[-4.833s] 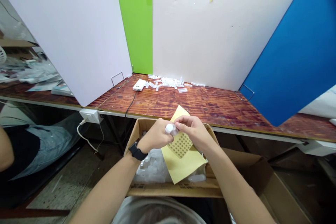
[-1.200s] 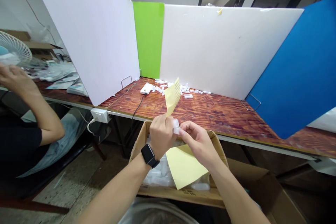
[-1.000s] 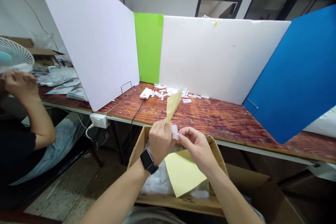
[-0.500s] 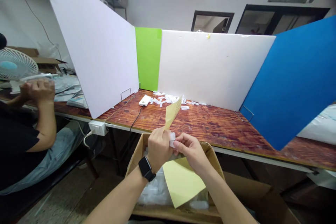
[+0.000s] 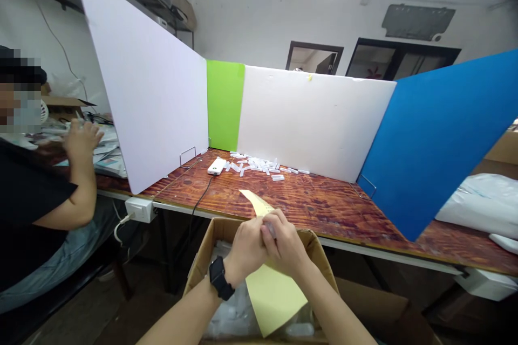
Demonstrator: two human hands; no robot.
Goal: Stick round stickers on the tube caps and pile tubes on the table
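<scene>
My two hands meet above an open cardboard box [image 5: 194, 269]. My left hand [image 5: 247, 248], with a black watch at its wrist, is closed on a yellow sheet [image 5: 259, 205] whose upper end sticks out past the fingers. More yellow paper [image 5: 277, 299] hangs below the hands over the box; whether it is the same sheet is hidden. My right hand [image 5: 286, 242] is closed, its fingers pinching a small clear plastic piece [image 5: 271, 229] against the left hand. Clear plastic pieces [image 5: 230, 312] lie in the box under my hands.
Many small translucent pieces [image 5: 259, 164] lie scattered on the wooden table [image 5: 315, 199], beside a white device [image 5: 217, 166] with a black cable. White, green and blue panels [image 5: 437, 135] stand around the table. At left sits another person [image 5: 32, 199], near a power socket [image 5: 140, 209].
My right hand has moved onto the left, now covering most of the clear piece. The yellow sheet's upper end has tipped leftward. The view has tilted up, and the other person's hands have moved apart.
</scene>
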